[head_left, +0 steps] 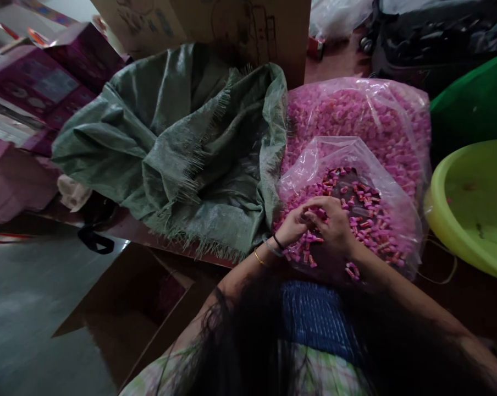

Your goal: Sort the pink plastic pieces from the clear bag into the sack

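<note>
Small pink pieces (368, 198) lie loose over the dark table in front of me, at the mouth of a clear plastic bag (355, 110) packed with many more. My left hand (293, 224) and my right hand (333, 223) meet above the near left part of these pieces. The fingers of both hands are bent together at the fingertips. Whatever is pinched between them is too small and dark to make out. A few pieces joined in a small cluster (353, 270) lie below my right wrist.
A green woven sack (166, 148) spreads to the left, with an open cardboard box (128, 308) below it. Purple boxes (38, 82) stand at the far left. A yellow-green basin (446, 209) is at the right, and a large carton (232, 33) stands behind.
</note>
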`<action>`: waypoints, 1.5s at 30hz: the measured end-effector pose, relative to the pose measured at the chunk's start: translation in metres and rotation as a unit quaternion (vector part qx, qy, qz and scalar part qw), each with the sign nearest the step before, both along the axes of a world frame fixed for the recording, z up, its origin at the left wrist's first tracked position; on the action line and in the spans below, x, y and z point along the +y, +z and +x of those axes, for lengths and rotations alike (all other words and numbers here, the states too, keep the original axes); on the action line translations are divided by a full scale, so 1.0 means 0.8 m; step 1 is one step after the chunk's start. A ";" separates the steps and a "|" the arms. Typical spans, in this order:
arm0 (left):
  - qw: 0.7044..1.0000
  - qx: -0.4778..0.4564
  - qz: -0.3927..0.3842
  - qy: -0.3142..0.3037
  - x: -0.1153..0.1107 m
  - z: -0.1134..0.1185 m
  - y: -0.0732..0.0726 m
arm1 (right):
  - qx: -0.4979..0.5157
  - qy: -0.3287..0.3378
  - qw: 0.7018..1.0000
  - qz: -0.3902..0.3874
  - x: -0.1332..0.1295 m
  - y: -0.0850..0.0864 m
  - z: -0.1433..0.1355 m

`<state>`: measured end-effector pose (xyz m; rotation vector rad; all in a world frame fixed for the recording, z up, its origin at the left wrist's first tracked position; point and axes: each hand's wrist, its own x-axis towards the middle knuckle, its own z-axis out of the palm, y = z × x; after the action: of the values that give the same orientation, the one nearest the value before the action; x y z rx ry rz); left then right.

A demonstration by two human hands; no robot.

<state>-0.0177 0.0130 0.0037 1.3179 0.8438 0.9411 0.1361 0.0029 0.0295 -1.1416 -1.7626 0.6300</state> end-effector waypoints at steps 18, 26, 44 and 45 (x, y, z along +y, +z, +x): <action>0.987 0.110 0.079 -0.088 -0.009 -0.027 0.006 | -0.204 0.045 0.977 0.045 -0.054 -0.019 0.002; 0.993 0.115 0.031 0.012 -0.019 0.017 -0.017 | -0.158 0.103 0.982 -0.032 -0.024 -0.024 0.042; 0.999 0.007 -0.020 -0.045 -0.010 0.023 -0.016 | 0.019 0.015 0.999 -0.028 -0.033 -0.009 0.013; 0.999 0.015 -0.012 -0.047 -0.011 0.021 -0.018 | -0.014 0.020 1.000 -0.013 -0.034 -0.014 0.008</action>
<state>-0.0011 0.0045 -0.0105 1.3429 0.8062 0.8370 0.1422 -0.0244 0.0180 -1.1390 -1.8095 0.6665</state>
